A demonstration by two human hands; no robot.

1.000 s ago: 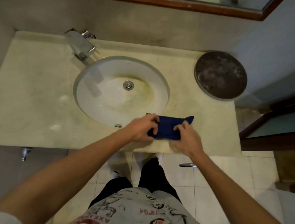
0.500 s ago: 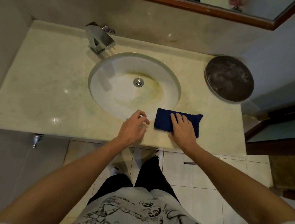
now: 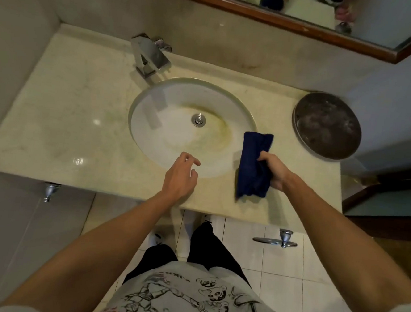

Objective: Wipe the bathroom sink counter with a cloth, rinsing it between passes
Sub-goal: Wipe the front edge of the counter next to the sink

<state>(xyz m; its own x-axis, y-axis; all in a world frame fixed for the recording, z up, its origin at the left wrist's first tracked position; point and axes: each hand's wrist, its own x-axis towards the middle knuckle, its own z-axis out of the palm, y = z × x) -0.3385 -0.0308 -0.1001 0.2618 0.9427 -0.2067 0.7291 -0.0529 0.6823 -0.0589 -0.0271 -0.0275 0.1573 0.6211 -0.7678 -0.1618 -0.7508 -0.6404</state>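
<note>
A folded dark blue cloth (image 3: 253,164) hangs lengthwise in my right hand (image 3: 275,171), lifted just above the counter at the basin's right edge. My right hand grips its right side. My left hand (image 3: 180,177) hovers over the basin's near rim, fingers apart, holding nothing. The pale marble counter (image 3: 62,120) surrounds an oval white basin (image 3: 176,138) with yellowish stains around the metal drain (image 3: 198,120). A chrome faucet (image 3: 149,55) stands behind the basin, no water running.
A round dark metal tray (image 3: 327,124) sits on the counter's far right corner. A wood-framed mirror (image 3: 308,18) hangs above the backsplash. Walls close off the left and right sides. Valves (image 3: 282,238) stick out below the counter over the tiled floor.
The cloth lay flat on the counter under my right hand; now my right hand has picked it up and turned it lengthwise. My left hand let go of it and moved back over the basin rim.
</note>
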